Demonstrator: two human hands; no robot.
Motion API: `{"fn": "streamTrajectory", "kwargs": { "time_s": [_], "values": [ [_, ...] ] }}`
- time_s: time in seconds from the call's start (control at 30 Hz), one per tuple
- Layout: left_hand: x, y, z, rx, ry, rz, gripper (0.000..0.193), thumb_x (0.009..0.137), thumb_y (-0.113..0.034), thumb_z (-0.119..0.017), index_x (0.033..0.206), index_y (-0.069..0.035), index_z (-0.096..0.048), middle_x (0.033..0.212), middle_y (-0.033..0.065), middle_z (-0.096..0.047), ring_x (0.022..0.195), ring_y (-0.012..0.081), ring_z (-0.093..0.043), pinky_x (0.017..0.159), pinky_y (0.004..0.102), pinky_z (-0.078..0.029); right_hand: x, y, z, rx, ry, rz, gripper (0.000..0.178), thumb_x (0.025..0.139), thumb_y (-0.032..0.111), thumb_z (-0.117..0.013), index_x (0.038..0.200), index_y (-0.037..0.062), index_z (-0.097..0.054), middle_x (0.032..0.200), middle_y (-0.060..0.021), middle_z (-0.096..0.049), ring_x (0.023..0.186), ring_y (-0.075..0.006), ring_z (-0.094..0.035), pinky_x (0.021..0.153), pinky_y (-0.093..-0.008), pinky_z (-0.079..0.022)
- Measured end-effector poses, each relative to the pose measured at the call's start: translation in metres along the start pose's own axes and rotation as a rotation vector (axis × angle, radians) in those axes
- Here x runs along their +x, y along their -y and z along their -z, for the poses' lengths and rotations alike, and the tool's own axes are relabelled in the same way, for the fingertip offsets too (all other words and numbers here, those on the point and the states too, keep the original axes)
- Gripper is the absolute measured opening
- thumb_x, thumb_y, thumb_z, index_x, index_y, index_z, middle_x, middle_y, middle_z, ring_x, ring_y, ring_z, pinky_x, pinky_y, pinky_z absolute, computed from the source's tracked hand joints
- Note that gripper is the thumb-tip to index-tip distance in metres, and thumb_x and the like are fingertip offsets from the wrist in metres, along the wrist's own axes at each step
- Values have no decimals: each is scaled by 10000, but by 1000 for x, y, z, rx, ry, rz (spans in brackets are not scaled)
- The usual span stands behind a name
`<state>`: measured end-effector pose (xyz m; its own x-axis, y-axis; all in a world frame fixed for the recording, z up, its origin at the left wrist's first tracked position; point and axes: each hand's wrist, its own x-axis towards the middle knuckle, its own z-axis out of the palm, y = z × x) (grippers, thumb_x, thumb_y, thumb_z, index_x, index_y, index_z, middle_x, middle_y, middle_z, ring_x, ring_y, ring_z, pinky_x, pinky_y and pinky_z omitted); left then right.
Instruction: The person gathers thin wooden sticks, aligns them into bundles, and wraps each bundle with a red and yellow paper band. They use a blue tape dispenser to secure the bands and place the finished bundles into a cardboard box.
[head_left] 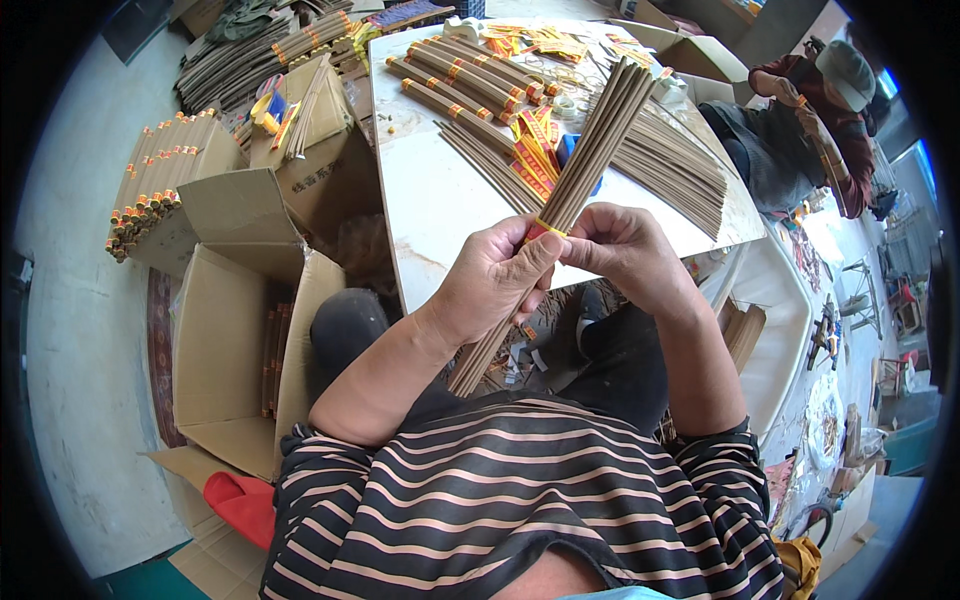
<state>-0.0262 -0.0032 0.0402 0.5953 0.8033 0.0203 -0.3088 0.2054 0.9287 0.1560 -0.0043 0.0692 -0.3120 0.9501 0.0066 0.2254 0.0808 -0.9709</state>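
A bundle of brown incense sticks slants across my lap, its upper end over the white table. Wrapped around its lower part, my left hand keeps hold of it. A red-and-yellow paper band circles the bundle between the hands. My right hand pinches at that band with thumb and fingertips; the bundle's far side is hidden. Loose incense sticks lie on the table to the right, and more sticks lie left of a pile of printed red-and-yellow labels.
The white table carries banded bundles at its far left. An open cardboard box with bundles inside stands at left, near a stack of bundles. At far right another person sits holding sticks. A red cloth lies lower left.
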Motion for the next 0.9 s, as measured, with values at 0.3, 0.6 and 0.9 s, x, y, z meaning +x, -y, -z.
{"fn": "streamTrajectory", "kwargs": {
  "time_s": [0.3, 0.6, 0.9],
  "values": [
    [-1, -3, -2, -120, -10, 54, 330, 939, -342, -457, 1045, -31, -492, 659, 32, -515, 447, 49, -459, 363, 158, -371, 4, 0, 2, 63, 30, 6, 252, 774, 237, -715, 711, 38, -574, 622, 52, -479, 578, -31, -420, 499, -184, -337],
    [0, -5, 0, -280, 106, 68, 300, 945, -331, -443, 1026, -45, -489, 662, 29, -536, 450, 44, -484, 378, 151, -398, 6, 0, 3, 120, 46, 77, 208, 753, 179, -728, 707, 41, -580, 633, 34, -522, 592, -38, -471, 527, -182, -387],
    [5, -1, -3, -420, 202, 60, 323, 942, -343, -439, 1117, -77, -486, 664, 41, -537, 448, 58, -483, 376, 170, -406, 8, -17, 0, 423, 54, 118, 183, 719, 126, -755, 711, 59, -585, 673, 39, -552, 642, -36, -505, 576, -178, -407]
  ]
}}
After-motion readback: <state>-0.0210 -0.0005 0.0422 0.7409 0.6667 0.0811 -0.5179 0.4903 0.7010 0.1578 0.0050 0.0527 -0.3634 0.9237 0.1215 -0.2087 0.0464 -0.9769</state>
